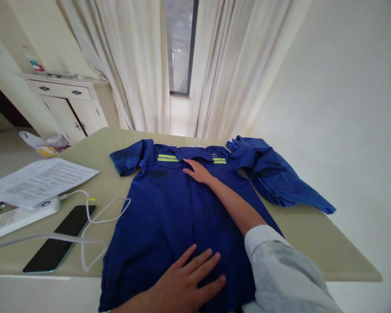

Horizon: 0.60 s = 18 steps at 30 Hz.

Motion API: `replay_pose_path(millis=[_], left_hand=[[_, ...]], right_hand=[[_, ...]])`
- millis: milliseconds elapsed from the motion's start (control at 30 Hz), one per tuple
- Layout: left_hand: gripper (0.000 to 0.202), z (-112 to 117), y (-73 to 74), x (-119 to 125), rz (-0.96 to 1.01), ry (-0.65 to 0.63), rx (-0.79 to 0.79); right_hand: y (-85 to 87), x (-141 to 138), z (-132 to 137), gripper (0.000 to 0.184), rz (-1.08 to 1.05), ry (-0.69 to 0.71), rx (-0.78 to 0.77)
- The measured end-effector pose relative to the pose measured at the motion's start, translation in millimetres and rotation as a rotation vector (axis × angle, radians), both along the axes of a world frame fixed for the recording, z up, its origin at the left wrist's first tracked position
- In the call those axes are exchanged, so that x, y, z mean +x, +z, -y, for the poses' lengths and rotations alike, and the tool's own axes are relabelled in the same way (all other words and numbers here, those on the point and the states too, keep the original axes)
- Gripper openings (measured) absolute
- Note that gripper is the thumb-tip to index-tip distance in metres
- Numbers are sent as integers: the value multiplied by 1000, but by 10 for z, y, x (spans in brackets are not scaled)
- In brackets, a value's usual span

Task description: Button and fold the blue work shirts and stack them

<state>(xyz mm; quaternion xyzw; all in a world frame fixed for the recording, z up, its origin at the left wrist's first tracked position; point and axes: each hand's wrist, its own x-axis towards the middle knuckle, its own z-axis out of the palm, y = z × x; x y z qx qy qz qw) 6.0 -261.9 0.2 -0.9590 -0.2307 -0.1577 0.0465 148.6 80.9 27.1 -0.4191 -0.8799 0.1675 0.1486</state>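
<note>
A dark blue work jacket (163,217) with yellow-green reflective strips across its chest lies spread front side up on a table. Its left-side sleeve (130,157) is folded short, while the other sleeve (276,178) stretches out to the right, bunched in places. My left hand (185,280) rests flat near the lower part of the jacket, fingers spread. Farther up, my right hand (198,171) touches the front opening just under the collar (195,153), its visible fingers stretched out and apart. Some fingers of this hand are hidden.
On the left are a phone (60,239), a white cable (94,221), a white power strip (22,219) and a printed sheet (39,182). The table edge (355,243) meets a wall at right. Curtains (137,65) and a cabinet (68,100) stand behind.
</note>
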Motion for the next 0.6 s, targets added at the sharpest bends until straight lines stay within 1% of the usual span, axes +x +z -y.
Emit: replay_pose_path(millis=[67, 100, 133, 167, 233, 267, 300, 333, 367, 400, 433, 467, 533, 567, 600], left_hand=[[49, 32, -31, 25, 2, -15, 71], [44, 32, -2, 26, 9, -34, 68], [40, 13, 62, 15, 15, -66, 31], [36, -34, 161, -12, 18, -124, -45], [30, -244, 435, -110, 38, -263, -286], [29, -418, 585, -181, 71, -315, -417], [29, -638, 725, -266, 132, -287, -523], [30, -899, 843, -366, 241, -128, -568], [32, -1188, 931, -485, 351, 79, -546], [37, -1489, 986, -623, 442, 304, -487], [43, -1785, 1008, -782, 507, 538, -420], [48, -2060, 999, -960, 552, 771, -351], [59, -2494, 919, -1351, 573, 1155, -265], [65, -2642, 861, -1551, 553, 1307, -251], [71, -2745, 803, -1742, 503, 1405, -272]], right_hand=[[6, -18, -72, 65, 87, -176, 64], [4, -20, -99, 65, 113, -223, 67], [2, -21, -116, 67, 132, -232, 61], [4, -25, -121, 68, 144, -222, 61], [35, -48, -87, 68, 158, -218, 104], [66, -65, -40, 66, 158, -215, 130], [105, -82, 31, 63, 154, -202, 151], [150, -96, 132, 62, 149, -174, 161], [195, -100, 265, 63, 146, -131, 152], [237, -90, 431, 67, 152, -74, 129], [270, -66, 628, 73, 161, -16, 98], [291, -26, 850, 80, 173, 32, 66], [288, 84, 1335, 94, 189, 75, 4], [264, 141, 1572, 100, 194, 77, -26], [226, 190, 1788, 104, 205, 87, -60]])
